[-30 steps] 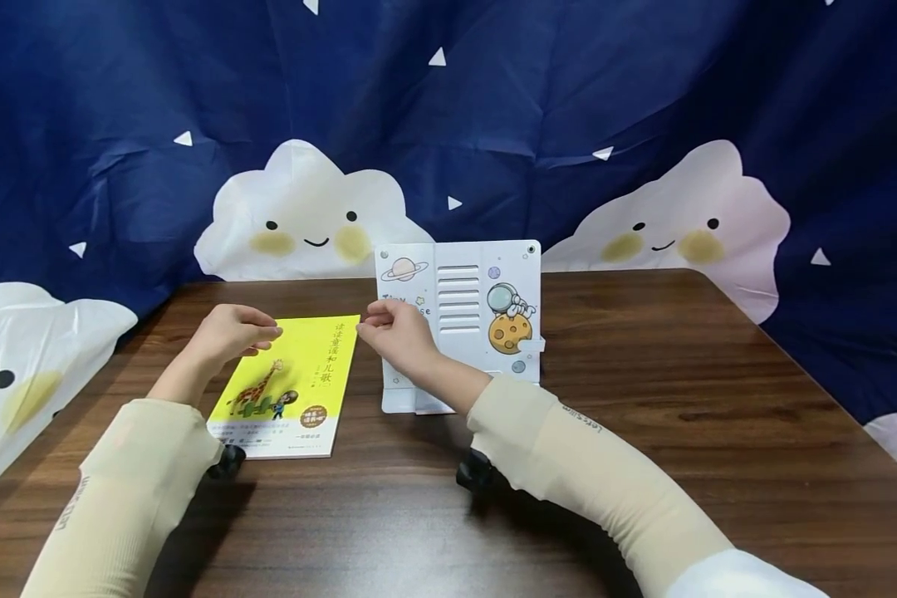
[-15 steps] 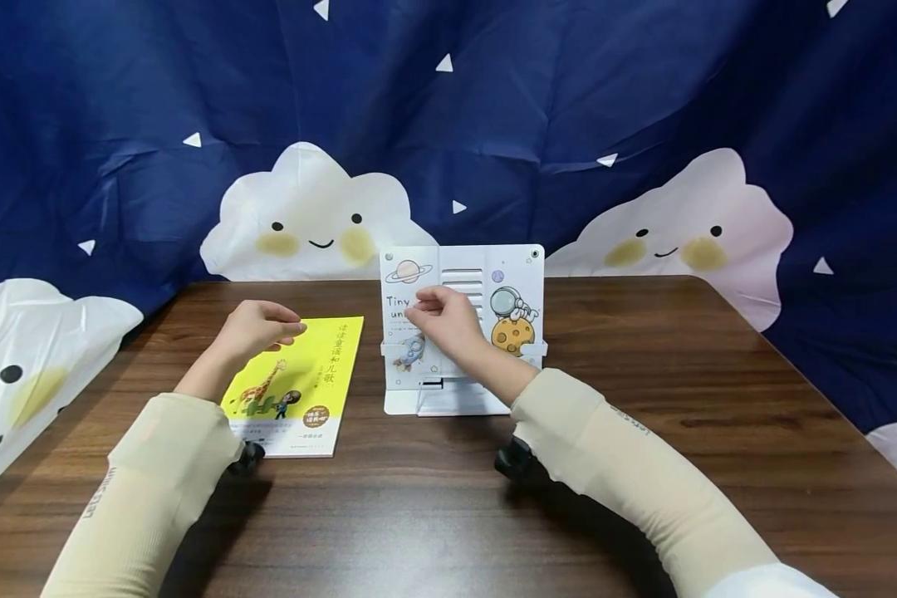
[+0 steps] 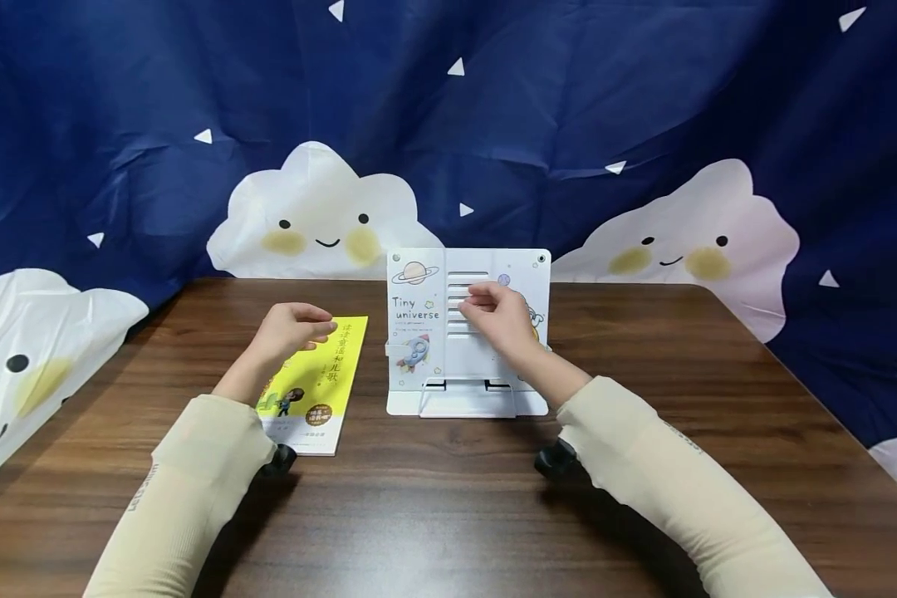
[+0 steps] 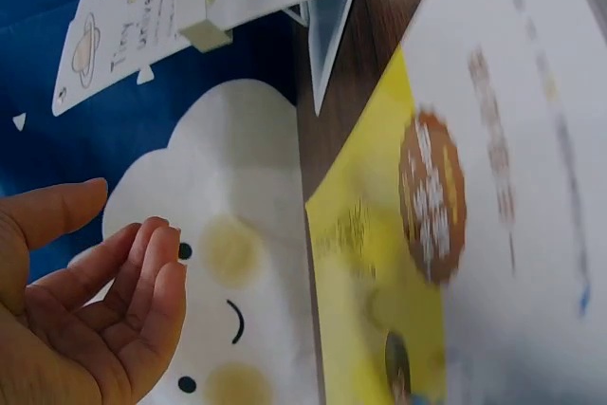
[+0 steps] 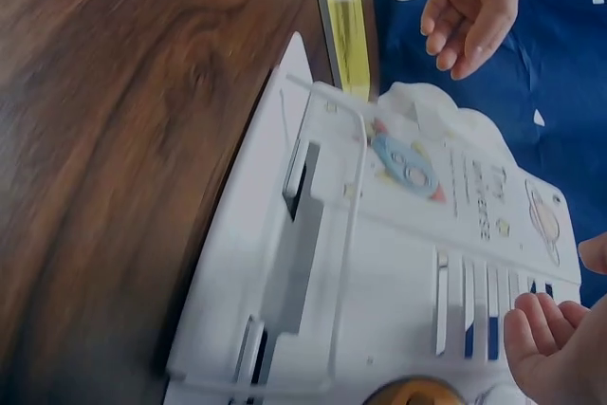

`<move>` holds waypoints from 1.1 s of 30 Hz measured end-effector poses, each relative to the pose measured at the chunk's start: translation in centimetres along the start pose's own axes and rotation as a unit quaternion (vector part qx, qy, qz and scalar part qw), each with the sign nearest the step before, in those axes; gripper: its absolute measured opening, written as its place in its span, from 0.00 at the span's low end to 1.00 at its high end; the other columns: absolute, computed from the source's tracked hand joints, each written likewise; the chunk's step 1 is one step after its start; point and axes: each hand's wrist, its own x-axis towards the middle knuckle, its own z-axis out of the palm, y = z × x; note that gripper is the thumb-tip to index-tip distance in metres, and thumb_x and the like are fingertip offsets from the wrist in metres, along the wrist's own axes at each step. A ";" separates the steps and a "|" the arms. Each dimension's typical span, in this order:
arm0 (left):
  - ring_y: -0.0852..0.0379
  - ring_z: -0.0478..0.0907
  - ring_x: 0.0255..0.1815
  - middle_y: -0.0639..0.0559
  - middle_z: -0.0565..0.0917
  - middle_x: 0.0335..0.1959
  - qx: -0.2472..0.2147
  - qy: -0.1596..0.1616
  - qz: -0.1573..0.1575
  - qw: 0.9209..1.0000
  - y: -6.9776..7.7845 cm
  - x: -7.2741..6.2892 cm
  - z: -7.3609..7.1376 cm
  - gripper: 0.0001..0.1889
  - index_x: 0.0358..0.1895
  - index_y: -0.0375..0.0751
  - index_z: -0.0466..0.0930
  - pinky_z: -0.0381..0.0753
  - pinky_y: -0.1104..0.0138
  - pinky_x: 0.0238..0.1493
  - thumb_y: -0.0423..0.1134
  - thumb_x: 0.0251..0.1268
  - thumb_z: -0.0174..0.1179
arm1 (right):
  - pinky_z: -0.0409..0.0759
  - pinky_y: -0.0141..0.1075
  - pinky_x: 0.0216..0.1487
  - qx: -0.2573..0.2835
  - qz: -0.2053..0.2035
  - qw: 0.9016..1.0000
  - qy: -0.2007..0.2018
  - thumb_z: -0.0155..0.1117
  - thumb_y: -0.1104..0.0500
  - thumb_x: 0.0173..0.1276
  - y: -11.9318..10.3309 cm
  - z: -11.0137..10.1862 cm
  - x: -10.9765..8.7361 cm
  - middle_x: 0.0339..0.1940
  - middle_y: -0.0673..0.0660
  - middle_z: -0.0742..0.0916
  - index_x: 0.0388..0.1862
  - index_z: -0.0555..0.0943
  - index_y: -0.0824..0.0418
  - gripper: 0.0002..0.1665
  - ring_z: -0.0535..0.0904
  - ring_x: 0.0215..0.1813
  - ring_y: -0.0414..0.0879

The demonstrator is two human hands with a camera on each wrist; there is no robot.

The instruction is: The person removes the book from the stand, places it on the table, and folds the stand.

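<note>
My left hand (image 3: 287, 332) hovers over a yellow and white book (image 3: 317, 382) lying on the table, its fingers loosely bent and holding nothing. In the left wrist view, a gap shows between the thumb and fingers of that hand (image 4: 104, 310). My right hand (image 3: 502, 322) is in front of a white book stand (image 3: 417, 286) printed with a planet, a rocket and "Tiny universe". Nothing is between its relaxed fingers (image 5: 541, 324) in the right wrist view. The stand is upright with slots in its middle; the right hand hides part of its right side.
A dark wooden table (image 3: 433, 515) carries the book and the stand. Along the stand's lower front runs a clear ledge (image 3: 467, 400). Behind the table hangs a blue cloth (image 3: 523, 116) with white smiling clouds.
Both hands have moved right. The right hand has passed from the stand's left edge to its right half, while the left has crossed further over the book. The head view has shifted slightly.
</note>
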 end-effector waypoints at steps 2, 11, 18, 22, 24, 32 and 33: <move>0.45 0.74 0.41 0.37 0.75 0.43 -0.015 -0.004 -0.006 1.000 0.2 0.2 0.5 0.17 0.46 0.27 0.72 0.75 0.65 0.37 0.37 0.57 0.55 | 0.72 0.33 0.42 -0.001 0.010 1.000 0.007 0.60 0.65 0.55 0.4 -0.6 -0.1 0.36 0.63 0.80 0.44 0.75 0.71 0.17 0.75 0.40 0.50; 0.46 0.74 0.42 0.36 0.74 0.45 -0.072 -0.008 -0.021 0.997 1.1 0.6 2.3 0.17 0.47 0.26 0.71 0.75 0.64 0.41 0.35 0.56 0.55 | 0.72 0.28 0.40 0.027 0.020 0.998 0.044 0.58 0.66 0.56 1.5 -2.7 -0.7 0.37 0.65 0.80 0.44 0.75 0.73 0.16 0.75 0.38 0.45; 0.47 0.73 0.44 0.37 0.74 0.45 -0.132 0.005 -0.016 0.991 1.3 1.1 3.8 0.17 0.47 0.26 0.71 0.74 0.62 0.43 0.34 0.56 0.55 | 0.72 0.25 0.35 0.066 0.030 0.993 0.095 0.57 0.68 0.56 2.2 -4.3 -0.9 0.36 0.64 0.79 0.43 0.74 0.74 0.15 0.73 0.34 0.40; 0.44 0.72 0.46 0.37 0.74 0.44 -0.174 0.018 -0.016 0.984 1.3 1.3 4.6 0.16 0.46 0.25 0.71 0.73 0.61 0.45 0.32 0.56 0.55 | 0.72 0.26 0.33 0.107 0.018 0.985 0.135 0.60 0.67 0.54 3.7 -5.0 -0.5 0.33 0.60 0.80 0.40 0.76 0.72 0.14 0.73 0.34 0.41; 0.43 0.71 0.47 0.37 0.74 0.44 -0.193 0.022 -0.020 0.981 1.3 1.4 5.0 0.16 0.47 0.24 0.70 0.72 0.60 0.46 0.31 0.56 0.54 | 0.72 0.27 0.33 0.111 0.011 0.982 0.153 0.61 0.67 0.53 4.1 -5.2 -0.5 0.32 0.60 0.80 0.39 0.76 0.72 0.14 0.73 0.33 0.43; 0.44 0.73 0.45 0.38 0.74 0.45 -0.230 0.038 -0.045 0.971 1.4 1.5 6.2 0.16 0.47 0.27 0.71 0.71 0.59 0.47 0.32 0.56 0.55 | 0.72 0.29 0.34 0.110 -0.003 0.975 0.192 0.61 0.66 0.53 6.1 -5.9 -0.6 0.32 0.61 0.80 0.38 0.76 0.73 0.13 0.73 0.33 0.45; 0.45 0.73 0.44 0.39 0.74 0.44 -0.233 0.040 -0.048 0.970 1.4 1.6 6.4 0.16 0.46 0.28 0.72 0.71 0.59 0.47 0.32 0.55 0.56 | 0.72 0.29 0.35 0.112 0.000 0.974 0.195 0.61 0.66 0.54 6.3 -5.9 -0.6 0.32 0.61 0.80 0.38 0.76 0.72 0.13 0.73 0.33 0.45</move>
